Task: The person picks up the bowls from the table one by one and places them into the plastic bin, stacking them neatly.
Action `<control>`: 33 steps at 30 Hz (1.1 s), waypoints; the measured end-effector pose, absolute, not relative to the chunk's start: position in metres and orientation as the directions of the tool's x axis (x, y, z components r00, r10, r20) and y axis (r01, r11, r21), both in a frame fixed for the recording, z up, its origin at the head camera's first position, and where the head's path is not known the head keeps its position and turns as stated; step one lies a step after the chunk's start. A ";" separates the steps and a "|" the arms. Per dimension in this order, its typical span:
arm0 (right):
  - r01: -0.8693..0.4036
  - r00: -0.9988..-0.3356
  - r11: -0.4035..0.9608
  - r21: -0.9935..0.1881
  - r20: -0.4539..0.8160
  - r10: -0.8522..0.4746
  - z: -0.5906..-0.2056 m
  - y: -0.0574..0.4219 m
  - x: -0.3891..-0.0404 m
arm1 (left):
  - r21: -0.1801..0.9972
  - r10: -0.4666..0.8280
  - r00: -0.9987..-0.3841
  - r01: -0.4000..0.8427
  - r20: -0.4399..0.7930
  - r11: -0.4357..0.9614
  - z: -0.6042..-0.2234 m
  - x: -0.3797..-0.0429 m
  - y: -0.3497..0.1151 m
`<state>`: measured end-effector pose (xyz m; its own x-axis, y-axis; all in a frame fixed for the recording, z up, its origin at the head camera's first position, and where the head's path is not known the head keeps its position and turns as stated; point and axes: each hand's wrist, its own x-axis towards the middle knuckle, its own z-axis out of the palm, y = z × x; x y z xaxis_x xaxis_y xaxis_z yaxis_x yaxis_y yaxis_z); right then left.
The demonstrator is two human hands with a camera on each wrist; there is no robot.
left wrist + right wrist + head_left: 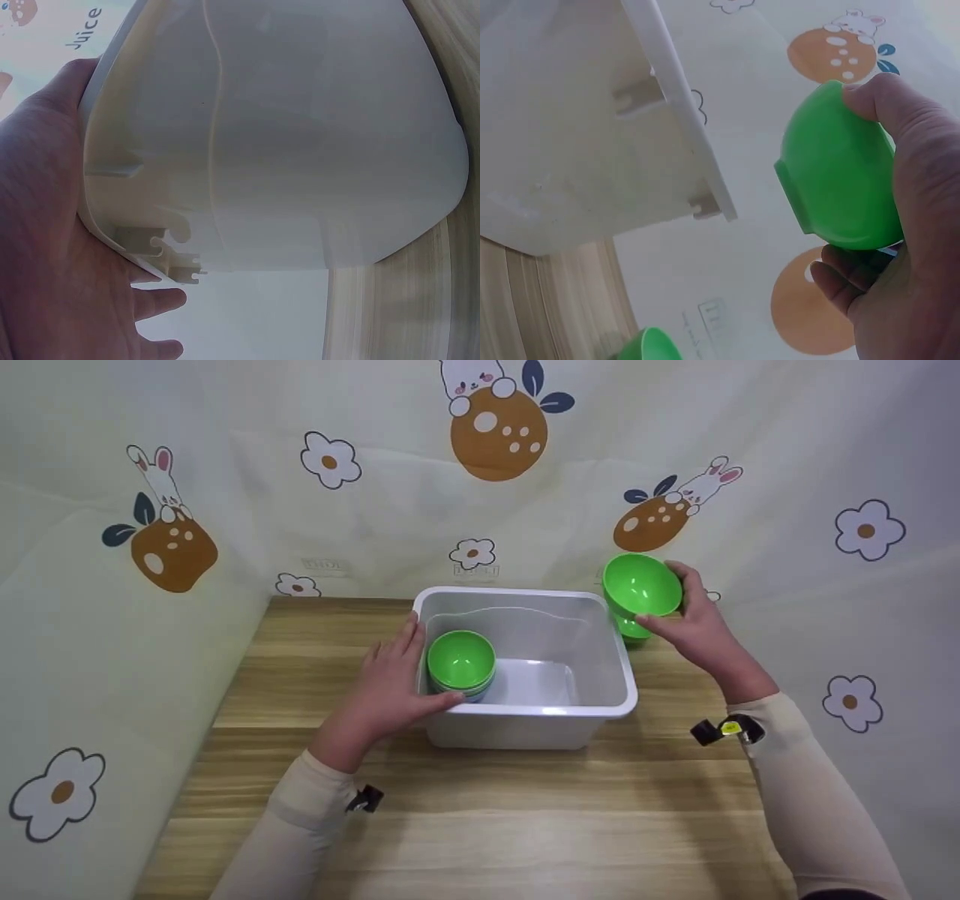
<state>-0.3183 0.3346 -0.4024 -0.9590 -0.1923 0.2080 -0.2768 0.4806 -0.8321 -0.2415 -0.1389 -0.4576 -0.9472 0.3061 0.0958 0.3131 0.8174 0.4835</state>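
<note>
My right hand (701,634) grips a green bowl (641,585) by its side, thumb at the near rim and fingers round the far side. The bowl (840,176) is held up, tilted, to the right of the white plastic bin (510,709). Below it, partly hidden, another green bowl (634,631) stands beside the bin's right wall. My left hand (386,682) rests against the bin's near left corner, its fingers straight along the left rim and the thumb over the front rim. Inside the bin, at the left, is a stack of bowls with a green bowl (461,660) on top.
The bin stands on a wood-grain table (525,817). A pale curtain (375,525) printed with rabbits, oranges and flowers closes off the back and both sides. Small black wrist cameras sit on both sleeves.
</note>
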 end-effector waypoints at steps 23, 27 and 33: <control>-0.315 -0.919 0.427 -0.848 0.160 -0.359 -0.391 0.292 -0.309 | 0.495 0.299 -0.947 0.315 0.113 0.810 -0.458 -0.242 -0.138; -0.321 -0.911 0.434 -0.842 0.149 -0.384 -0.390 0.286 -0.309 | 0.480 0.302 -0.948 0.314 0.105 0.819 -0.458 -0.241 -0.138; -0.337 -0.890 0.437 -0.834 0.132 -0.436 -0.388 0.275 -0.311 | 0.468 0.304 -0.946 0.320 0.111 0.824 -0.457 -0.241 -0.138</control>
